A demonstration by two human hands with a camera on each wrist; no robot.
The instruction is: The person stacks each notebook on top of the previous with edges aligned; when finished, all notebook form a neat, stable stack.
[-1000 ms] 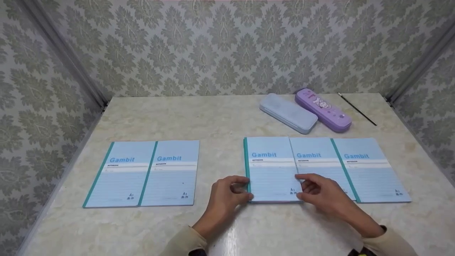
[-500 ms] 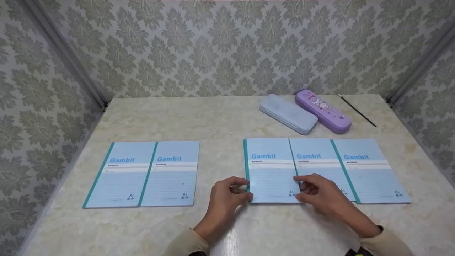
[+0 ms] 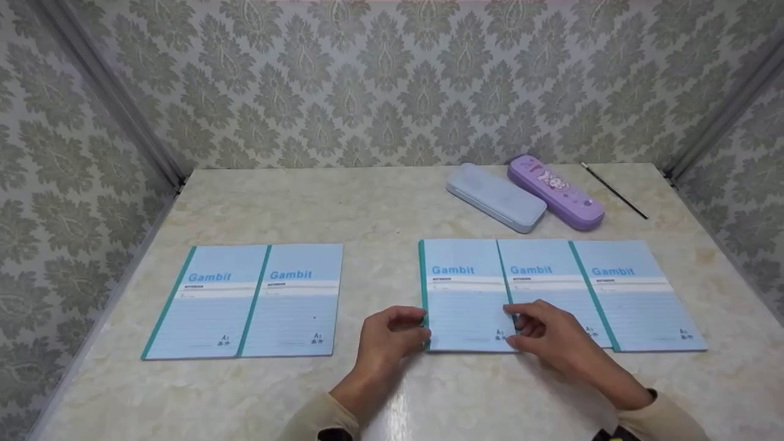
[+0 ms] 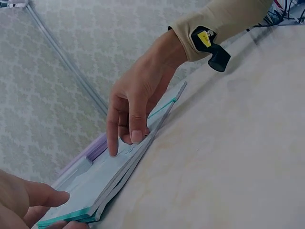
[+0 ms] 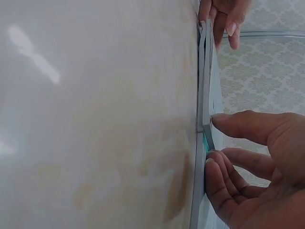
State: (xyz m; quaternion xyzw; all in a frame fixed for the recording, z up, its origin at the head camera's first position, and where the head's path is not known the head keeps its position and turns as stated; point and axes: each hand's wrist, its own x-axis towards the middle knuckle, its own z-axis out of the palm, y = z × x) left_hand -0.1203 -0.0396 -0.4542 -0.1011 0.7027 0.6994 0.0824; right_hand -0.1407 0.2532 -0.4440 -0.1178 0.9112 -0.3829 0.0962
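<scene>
A light blue notebook (image 3: pixel 465 306) with a green spine lies nearest my hands; the left wrist view shows its stack (image 4: pixel 81 195) with several layers. Beside its spine is my left hand (image 3: pixel 383 346), finger and thumb at the lower left edge. My right hand (image 3: pixel 566 340) touches the lower right edge with thumb and index finger, the other fingers bent. In the right wrist view, that thumb and fingertips of my right hand (image 5: pixel 281 167) meet the side of the stack (image 5: pixel 206 86). Two more notebooks (image 3: pixel 548 263) (image 3: pixel 649 306) lie to its right.
Two similar notebooks (image 3: pixel 211 312) (image 3: pixel 294 312) lie side by side at the left of the table (image 3: pixel 380 208). Behind the right group are a pale blue case (image 3: pixel 496 199), a purple case (image 3: pixel 557 193) and a thin black stick (image 3: pixel 615 193). Patterned walls surround the table.
The notebook between my hands is now lined up more evenly with the stack under it. My left thumb has drawn back from the cover to the spine, and my right hand has shifted slightly left.
</scene>
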